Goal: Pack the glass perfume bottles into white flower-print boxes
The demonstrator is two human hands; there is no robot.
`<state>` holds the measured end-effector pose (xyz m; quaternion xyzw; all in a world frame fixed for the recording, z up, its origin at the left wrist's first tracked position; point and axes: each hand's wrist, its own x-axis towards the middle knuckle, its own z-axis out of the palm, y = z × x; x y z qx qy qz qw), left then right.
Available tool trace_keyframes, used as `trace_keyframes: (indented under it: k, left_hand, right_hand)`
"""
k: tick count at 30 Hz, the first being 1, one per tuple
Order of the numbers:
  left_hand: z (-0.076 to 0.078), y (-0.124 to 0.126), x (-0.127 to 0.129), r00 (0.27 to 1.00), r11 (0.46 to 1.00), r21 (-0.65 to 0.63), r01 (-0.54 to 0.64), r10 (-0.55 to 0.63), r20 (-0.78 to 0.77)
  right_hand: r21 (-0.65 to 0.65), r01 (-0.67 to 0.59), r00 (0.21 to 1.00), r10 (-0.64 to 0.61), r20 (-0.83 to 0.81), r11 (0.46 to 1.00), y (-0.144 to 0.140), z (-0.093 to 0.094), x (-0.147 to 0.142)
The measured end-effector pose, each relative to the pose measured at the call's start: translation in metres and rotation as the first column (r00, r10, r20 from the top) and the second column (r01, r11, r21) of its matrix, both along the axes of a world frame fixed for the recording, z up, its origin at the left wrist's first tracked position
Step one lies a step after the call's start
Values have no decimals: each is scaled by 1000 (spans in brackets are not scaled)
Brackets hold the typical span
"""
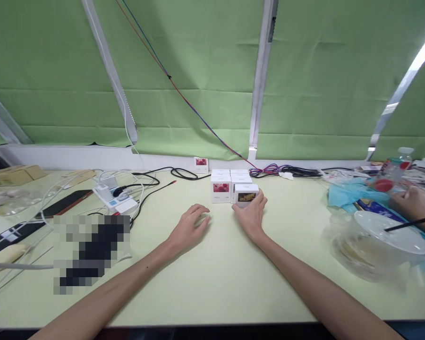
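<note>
White cardboard marks the small box with the yellow-brown picture (pixel 246 194), which stands at the near right corner of a cluster of white boxes (pixel 226 183) on the pale green table (pixel 219 278) — the right hand (pixel 252 213) wraps around it from the front, thumb on its left side and fingers on its right. The left hand (pixel 190 226) rests palm down on the table just in front of the cluster, fingers loosely spread and holding nothing — a power strip (pixel 115 198) with tangled cables lies well off to its left, and a clear plastic bowl (pixel 371 241) sits far right.

Pwr strip (pixel 110 197) — bowl (pixel 375 238) — cables (pixel 283 170)
</note>
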<state>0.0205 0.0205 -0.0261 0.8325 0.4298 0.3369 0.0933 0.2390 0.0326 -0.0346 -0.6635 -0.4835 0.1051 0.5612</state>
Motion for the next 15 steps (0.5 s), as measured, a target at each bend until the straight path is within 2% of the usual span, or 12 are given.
trace_keyframes:
  k: [3, 7, 12, 15]
  left_hand:
    - [2, -1, 2, 999, 1000, -14, 8, -7, 50]
    - [8, -6, 5, 994, 1000, -7, -11, 12, 112]
    - [16, -13, 5, 984, 999, 36, 15, -21, 176]
    - [19, -17, 5, 974, 999, 12, 38, -40, 225]
  right_hand:
    - [24, -32, 999, 32, 5, 999, -9, -2, -10]
    - [72, -208, 978, 206, 40, 975, -22, -1, -27]
    - [123, -505, 858, 482, 178, 854, -37, 4, -39]
    - [137, -595, 788, 542, 291, 792, -42, 6, -40]
